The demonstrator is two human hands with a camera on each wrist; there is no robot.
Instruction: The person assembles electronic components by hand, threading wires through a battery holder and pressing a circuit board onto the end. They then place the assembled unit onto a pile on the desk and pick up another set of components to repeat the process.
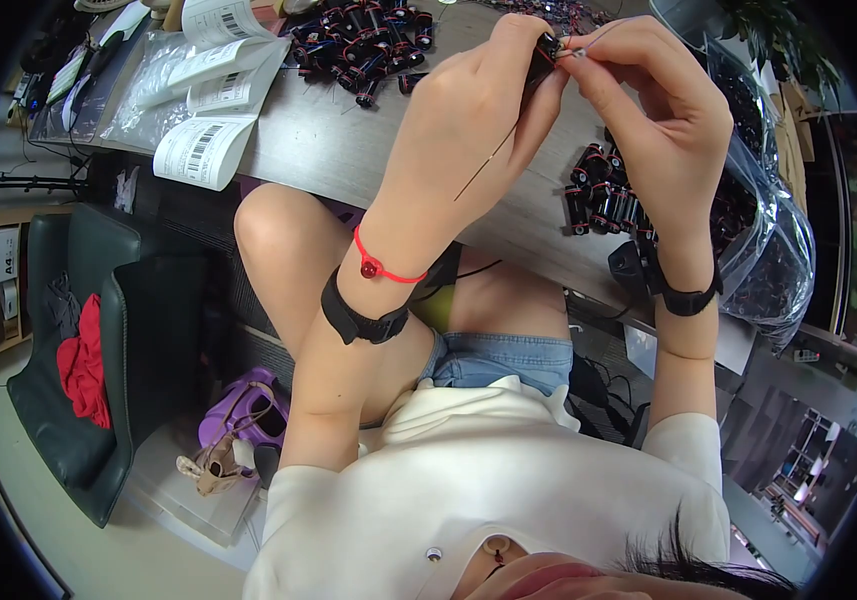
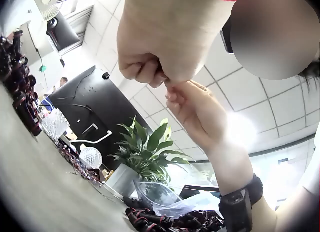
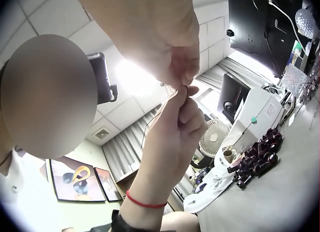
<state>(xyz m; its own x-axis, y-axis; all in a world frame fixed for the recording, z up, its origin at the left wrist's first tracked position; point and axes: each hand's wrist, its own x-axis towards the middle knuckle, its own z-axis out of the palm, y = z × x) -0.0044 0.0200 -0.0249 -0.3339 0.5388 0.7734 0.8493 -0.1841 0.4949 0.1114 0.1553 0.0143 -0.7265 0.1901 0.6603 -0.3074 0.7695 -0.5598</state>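
My left hand [image 1: 473, 115], with a red string bracelet at the wrist, grips a small black cylindrical part [image 1: 540, 65]. A thin dark wire [image 1: 480, 172] crosses in front of the back of this hand. Thumb and forefinger of my right hand [image 1: 673, 120] pinch a fine wire [image 1: 573, 52] at the end of that part. Both hands meet fingertip to fingertip above the table. In the left wrist view the curled left hand [image 2: 155, 47] hides the part; the right hand [image 2: 197, 112] touches its fingertips there.
Similar black cylinders with red rings lie in a pile [image 1: 363, 45] at the back and another [image 1: 603, 190] on the right. A clear plastic bag [image 1: 768, 260] holds more at the right edge. Barcode label sheets [image 1: 203, 150] hang over the table's left front edge. A potted plant [image 2: 145, 147] stands behind.
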